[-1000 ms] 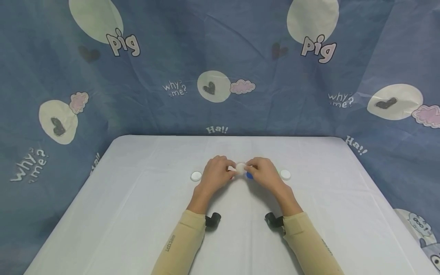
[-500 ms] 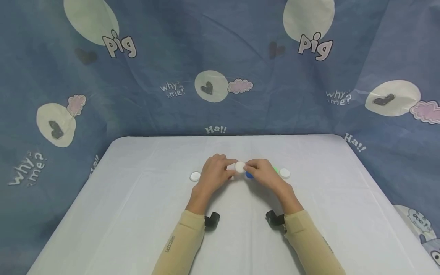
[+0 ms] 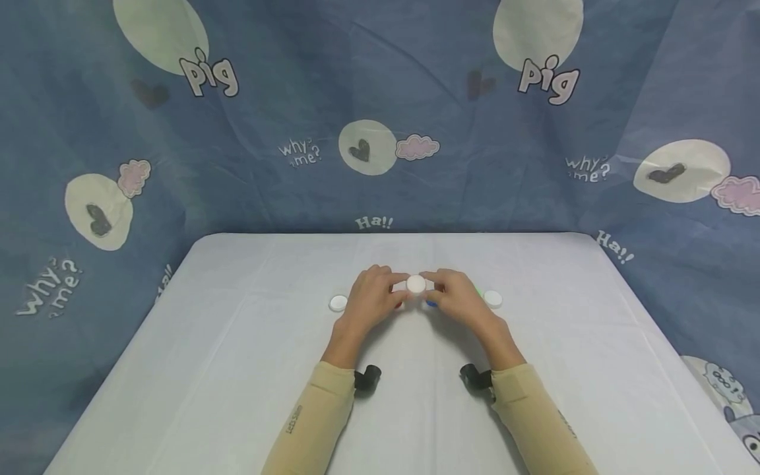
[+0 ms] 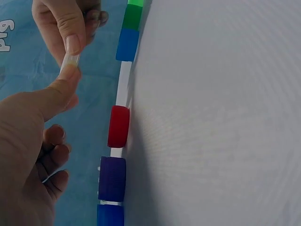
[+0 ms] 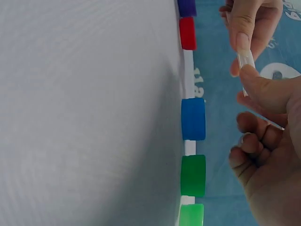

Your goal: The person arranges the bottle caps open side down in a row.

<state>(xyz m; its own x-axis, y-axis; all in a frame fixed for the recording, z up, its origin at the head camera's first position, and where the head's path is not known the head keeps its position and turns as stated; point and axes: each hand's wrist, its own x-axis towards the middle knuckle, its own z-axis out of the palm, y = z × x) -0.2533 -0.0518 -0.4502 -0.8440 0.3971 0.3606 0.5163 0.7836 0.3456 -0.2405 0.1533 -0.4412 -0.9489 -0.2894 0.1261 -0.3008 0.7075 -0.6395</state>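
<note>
Left hand (image 3: 371, 297) and right hand (image 3: 458, 295) pinch a white cap (image 3: 416, 284), its inside hidden.

Blue printed fabric backdrop, upper part (image 3: 415, 198): we read "pig" in pale outlined letters twice, left lettering (image 3: 209, 76) and right lettering (image 3: 549, 79).
Backdrop, middle: we read "why? me?" in white three times, at far left, centre and right.
Backdrop, table edge: we read "Ha!!" at centre and right; a third, at left, is partly hidden.
Tan fabric left sleeve (image 3: 311, 422): we read "Let's Slim" in dark print.
Tan fabric right sleeve (image 3: 540, 415): dark print, which we cannot make out.
Pale cloud print, lower right (image 3: 724, 384): lettering unclear to us.
</note>
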